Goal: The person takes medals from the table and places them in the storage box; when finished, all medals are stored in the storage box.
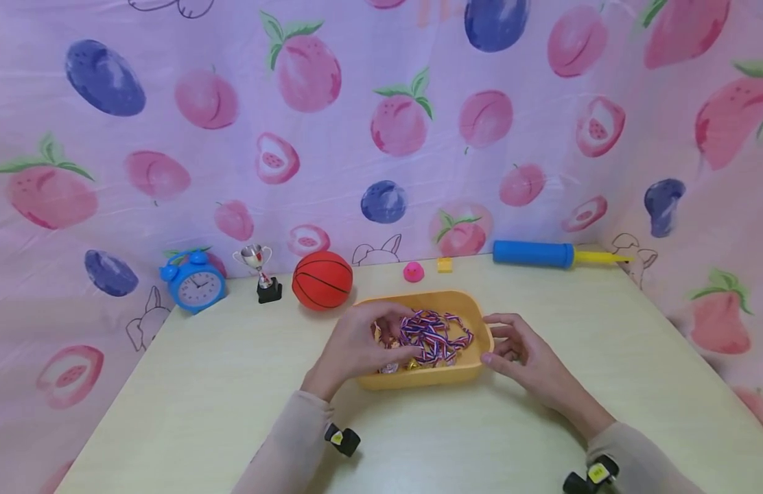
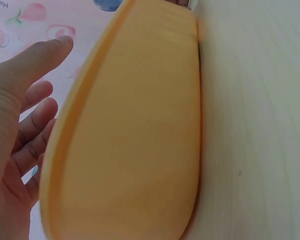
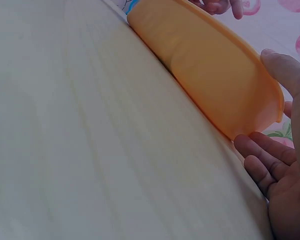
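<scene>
A yellow-orange tray [image 1: 418,379] stands in the middle of the table, holding a heap of red, white and blue ribbons [image 1: 433,336] and gold medals [image 1: 412,363]. My left hand [image 1: 366,342] reaches over the tray's left rim, its fingers loosely bent above the medals; no grip shows. In the left wrist view that left hand [image 2: 25,110] is spread beside the tray's wall [image 2: 135,130]. My right hand [image 1: 514,346] lies at the tray's right end with the thumb at the corner. In the right wrist view the right hand [image 3: 280,165] is relaxed beside the tray [image 3: 215,70].
Along the back of the pale table [image 1: 202,391] stand a blue alarm clock [image 1: 193,283], a small trophy [image 1: 261,271], an orange basketball [image 1: 322,280], a pink duck [image 1: 413,272], a yellow block [image 1: 444,264] and a blue pump [image 1: 532,253]. Fruit-print cloth walls the table in.
</scene>
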Demonstrator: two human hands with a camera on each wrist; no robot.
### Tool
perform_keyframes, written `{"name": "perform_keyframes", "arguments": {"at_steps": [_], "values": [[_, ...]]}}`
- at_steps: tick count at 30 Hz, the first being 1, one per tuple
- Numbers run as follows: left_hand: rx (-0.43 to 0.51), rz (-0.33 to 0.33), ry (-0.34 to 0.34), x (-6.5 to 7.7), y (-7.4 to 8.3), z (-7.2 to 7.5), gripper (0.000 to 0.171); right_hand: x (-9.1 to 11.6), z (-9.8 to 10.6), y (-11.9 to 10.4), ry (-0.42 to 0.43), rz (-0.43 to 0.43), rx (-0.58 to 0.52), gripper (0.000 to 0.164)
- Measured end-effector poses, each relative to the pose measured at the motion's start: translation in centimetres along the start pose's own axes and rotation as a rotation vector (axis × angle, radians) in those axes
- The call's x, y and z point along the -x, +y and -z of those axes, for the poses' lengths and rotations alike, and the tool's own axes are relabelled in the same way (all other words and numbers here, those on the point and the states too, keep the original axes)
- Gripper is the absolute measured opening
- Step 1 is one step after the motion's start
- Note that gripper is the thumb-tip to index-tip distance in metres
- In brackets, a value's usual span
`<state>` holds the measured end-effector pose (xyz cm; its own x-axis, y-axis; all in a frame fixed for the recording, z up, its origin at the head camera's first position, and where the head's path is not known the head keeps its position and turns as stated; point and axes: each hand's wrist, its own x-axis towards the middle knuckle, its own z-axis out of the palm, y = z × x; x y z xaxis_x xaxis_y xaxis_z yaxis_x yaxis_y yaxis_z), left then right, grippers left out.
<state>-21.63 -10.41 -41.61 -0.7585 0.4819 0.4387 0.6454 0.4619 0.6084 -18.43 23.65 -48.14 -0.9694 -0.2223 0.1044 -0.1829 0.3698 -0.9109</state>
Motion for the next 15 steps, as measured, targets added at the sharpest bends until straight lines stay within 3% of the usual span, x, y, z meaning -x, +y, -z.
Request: {"name": "perform_keyframes", "arguments": {"at_steps": [9, 15], "values": [[-0.02, 0.018, 0.062, 0.6, -0.2, 1.4, 0.058, 0.2, -0.2, 0.1, -0.01, 0.019, -0.037, 0.071], [-0.05, 0.061, 0.078, 0.8, -0.1, 1.9, 0.077, 0.2, -0.3, 0.1, 0.001, 0.032, -0.072, 0.084]]}}
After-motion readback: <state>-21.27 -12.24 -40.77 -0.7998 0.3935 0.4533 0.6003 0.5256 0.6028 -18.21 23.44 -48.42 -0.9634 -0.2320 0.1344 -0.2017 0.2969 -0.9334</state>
